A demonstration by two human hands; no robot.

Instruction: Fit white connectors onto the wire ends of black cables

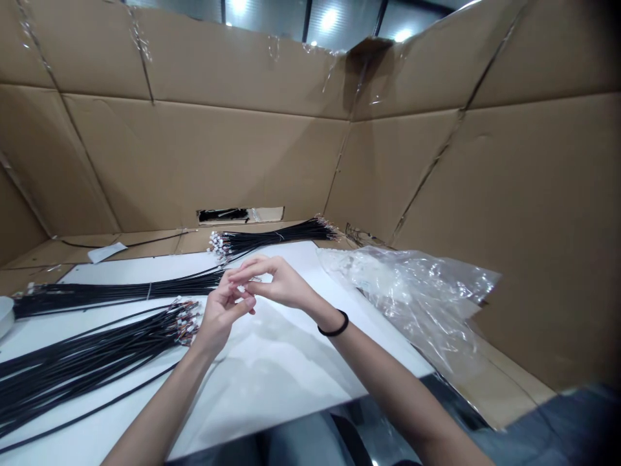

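My left hand (219, 317) and my right hand (279, 282) meet above the white work surface (286, 362), fingertips close together and curled inward. Whatever they pinch is too small and too covered by the fingers to make out. Just left of my left wrist lies a bundle of black cables (97, 353), its ends carrying small white connectors (187, 320) and coloured wires. Behind my hands, a second black cable bundle (116, 291) stretches leftward, tied around its middle. One single black cable (97, 411) runs along the front toward my left forearm, which hides its end.
A tied cable bundle (276, 237) with white connectors lies at the back. Crumpled clear plastic bags (412, 285) lie on the right. Tall cardboard walls (218, 149) enclose the surface, with a slot (266, 214) in the back one. A white slip (107, 252) and a bowl-like rim (6, 316) are left.
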